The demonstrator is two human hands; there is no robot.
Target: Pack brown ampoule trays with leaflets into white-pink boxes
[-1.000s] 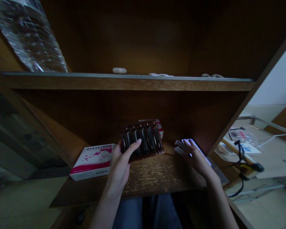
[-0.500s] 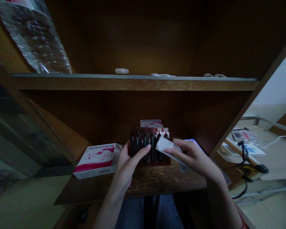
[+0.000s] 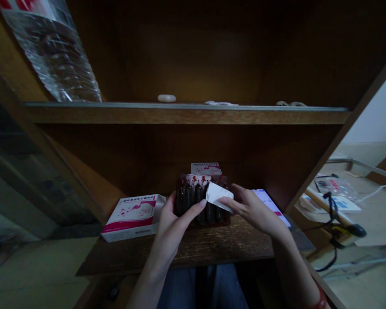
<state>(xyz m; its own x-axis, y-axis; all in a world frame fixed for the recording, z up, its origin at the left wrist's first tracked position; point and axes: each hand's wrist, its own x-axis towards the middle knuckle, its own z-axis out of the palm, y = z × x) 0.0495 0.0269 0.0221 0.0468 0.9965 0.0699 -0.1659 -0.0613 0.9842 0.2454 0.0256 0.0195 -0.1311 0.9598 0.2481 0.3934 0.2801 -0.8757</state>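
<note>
My left hand [image 3: 176, 223] grips the left side of a tray of dark ampoules [image 3: 193, 197], thumb across its front. Several brown vials stand side by side in the tray, which is held up above the wooden desk. Between the fingers and thumb of my right hand [image 3: 251, 210] is a white paper piece [image 3: 218, 195], lying over the tray's right part and hiding some vials. A white and magenta medicine box [image 3: 130, 216] rests on the desk to the left. Behind the tray shows part of another such box [image 3: 206, 168].
A lit phone [image 3: 270, 206] lies right of my right hand. The shelf [image 3: 193, 115] above carries a water bottle [image 3: 58, 56] and a small white oval object [image 3: 166, 98]. To the right, a metal-framed table [image 3: 373, 206] holds a plastic bag and cables.
My right hand has moved left with the paper, which now reaches further across the vials. More of the phone shows. My left hand keeps its grip on the tray.
</note>
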